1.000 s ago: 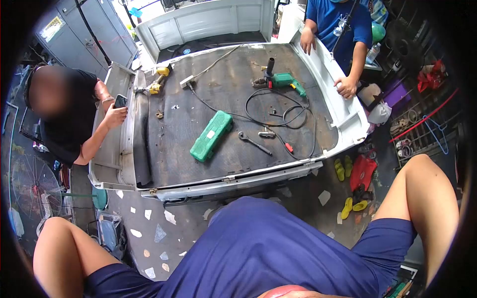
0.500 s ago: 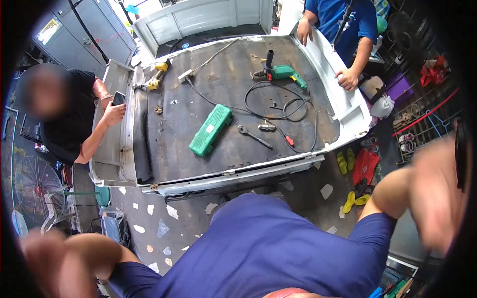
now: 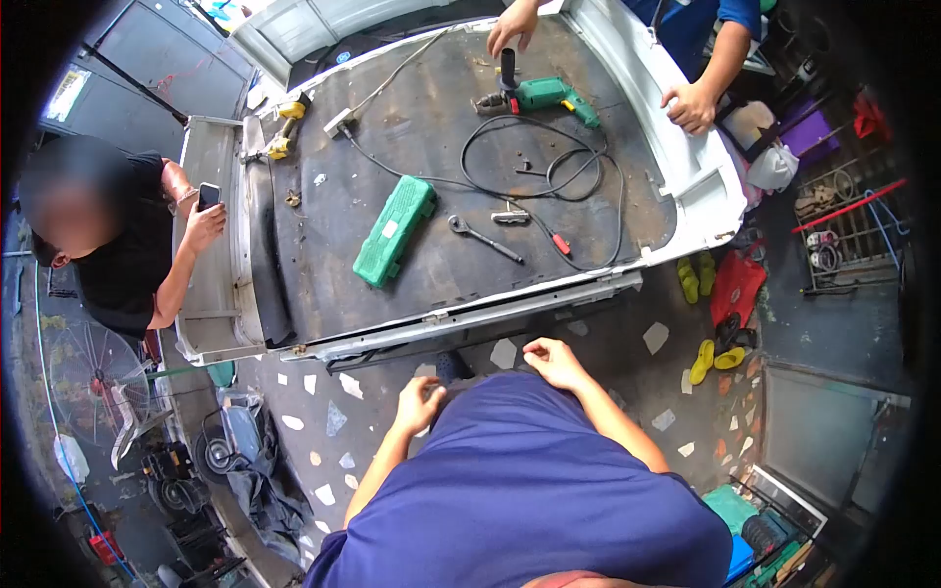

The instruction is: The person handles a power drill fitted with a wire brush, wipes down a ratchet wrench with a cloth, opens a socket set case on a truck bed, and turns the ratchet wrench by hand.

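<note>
My left hand (image 3: 420, 404) is just left of the hem of my dark blue shirt (image 3: 578, 461), fingers loosely bent and apart. My right hand (image 3: 557, 364) lies at the shirt's front edge, its fingers half stretched with no tool in them. Beyond them, on the dark truck bed (image 3: 323, 235), lie a green plastic case (image 3: 394, 231), a ratchet wrench (image 3: 485, 240) and a small metal piece (image 3: 510, 217). A green corded drill (image 3: 539, 95) with a black side handle rests farther back. A yellow cordless tool (image 3: 286, 127) lies at the left.
At left a person in black holds a phone (image 3: 208, 198). Another person's hand (image 3: 692, 108) rests on the right side panel; their other hand (image 3: 515, 26) is above the drill handle. A black cable (image 3: 466, 162) loops over the bed. A fan (image 3: 103, 382) and yellow shoes (image 3: 703, 362) are on the floor.
Both my hands have come inward from the far sides to the front of my shirt. The person at right has moved one hand from the panel to above the drill. The view has shifted.
</note>
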Demonstrator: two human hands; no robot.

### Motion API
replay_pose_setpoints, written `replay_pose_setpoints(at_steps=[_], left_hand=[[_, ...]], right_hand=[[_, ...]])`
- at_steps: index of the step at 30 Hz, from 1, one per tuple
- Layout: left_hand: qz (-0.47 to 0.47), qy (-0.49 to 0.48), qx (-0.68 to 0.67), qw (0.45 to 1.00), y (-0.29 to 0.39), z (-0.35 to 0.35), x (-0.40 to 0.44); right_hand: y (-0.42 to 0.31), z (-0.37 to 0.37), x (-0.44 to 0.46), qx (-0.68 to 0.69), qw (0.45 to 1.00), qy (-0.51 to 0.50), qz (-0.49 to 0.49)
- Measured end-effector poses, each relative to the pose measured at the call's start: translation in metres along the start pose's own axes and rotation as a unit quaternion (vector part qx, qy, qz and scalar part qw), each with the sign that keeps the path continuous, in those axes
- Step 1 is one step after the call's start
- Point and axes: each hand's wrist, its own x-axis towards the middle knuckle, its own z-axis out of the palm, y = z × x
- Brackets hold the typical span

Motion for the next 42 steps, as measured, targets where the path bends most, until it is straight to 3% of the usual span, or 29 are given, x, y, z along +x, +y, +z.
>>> replay_pose_setpoints(at_steps=[3, 7, 10, 13, 16, 17, 19, 20, 21, 23, 24, 25, 26, 29, 31, 32, 33, 36, 41, 42], left_hand=[[-0.002, -0.024, 0.070, 0.997, -0.023, 0.016, -0.006], [-0.199, 0.151, -0.076, 0.965, -0.057, 0.017, -0.019], [-0.254, 0.147, -0.134, 0.947, -0.067, 0.009, -0.048], [-0.342, 0.081, -0.234, 0.906, -0.076, 0.013, -0.072], [-0.282, 0.070, -0.150, 0.945, -0.098, 0.030, -0.078], [-0.254, 0.081, -0.154, 0.951, -0.102, 0.035, -0.071], [-0.242, 0.056, -0.244, 0.937, -0.054, 0.013, -0.031], [-0.257, 0.054, -0.337, 0.904, -0.009, -0.003, -0.006], [-0.241, 0.014, -0.384, 0.891, -0.006, -0.006, 0.020], [-0.155, -0.037, -0.409, 0.899, 0.030, -0.020, 0.076], [-0.108, -0.061, -0.408, 0.904, 0.046, -0.026, 0.100], [-0.046, -0.050, -0.433, 0.899, 0.061, -0.027, 0.121], [-0.040, -0.046, -0.431, 0.900, 0.071, -0.029, 0.133], [-0.007, -0.088, -0.437, 0.895, 0.088, -0.041, 0.142], [0.126, -0.088, -0.343, 0.927, 0.089, -0.046, 0.143], [0.078, -0.139, -0.389, 0.907, 0.111, -0.063, 0.132], [0.089, -0.185, -0.381, 0.902, 0.111, -0.069, 0.132], [0.230, -0.217, -0.277, 0.907, 0.127, -0.078, 0.127], [0.281, -0.340, -0.137, 0.887, 0.147, -0.099, 0.109], [0.317, -0.338, -0.165, 0.871, 0.149, -0.097, 0.100]], right_hand=[[-0.024, -0.022, 0.024, -0.106, 0.994, -0.021, -0.032], [-0.033, -0.035, 0.105, -0.218, 0.964, 0.057, -0.142], [-0.060, -0.028, 0.154, -0.316, 0.926, 0.117, -0.173], [-0.065, -0.015, 0.192, -0.395, 0.890, 0.148, -0.171], [-0.063, -0.002, 0.206, -0.465, 0.869, 0.106, -0.132], [-0.073, 0.004, 0.198, -0.442, 0.888, 0.074, -0.103], [-0.068, 0.021, 0.187, -0.247, 0.965, 0.024, -0.090], [-0.073, 0.030, 0.175, -0.087, 0.994, -0.044, -0.046], [-0.079, 0.040, 0.160, 0.117, 0.981, -0.134, 0.080], [-0.087, 0.075, 0.121, 0.134, 0.985, -0.081, 0.077], [-0.094, 0.087, 0.101, 0.126, 0.985, -0.103, 0.066], [-0.093, 0.104, 0.082, 0.203, 0.973, -0.094, 0.055], [-0.126, 0.114, 0.057, 0.192, 0.976, -0.078, 0.069], [-0.127, 0.128, 0.045, -0.050, 0.992, -0.029, -0.109], [-0.142, 0.119, 0.043, -0.122, 0.965, 0.138, -0.185], [-0.157, 0.114, 0.042, -0.125, 0.949, 0.236, -0.167], [-0.175, 0.103, 0.036, -0.136, 0.948, 0.257, -0.129], [-0.185, 0.087, 0.021, -0.254, 0.904, 0.300, -0.166], [-0.191, 0.093, -0.034, -0.287, 0.861, 0.393, -0.148], [-0.182, 0.096, -0.045, -0.297, 0.856, 0.386, -0.175]])
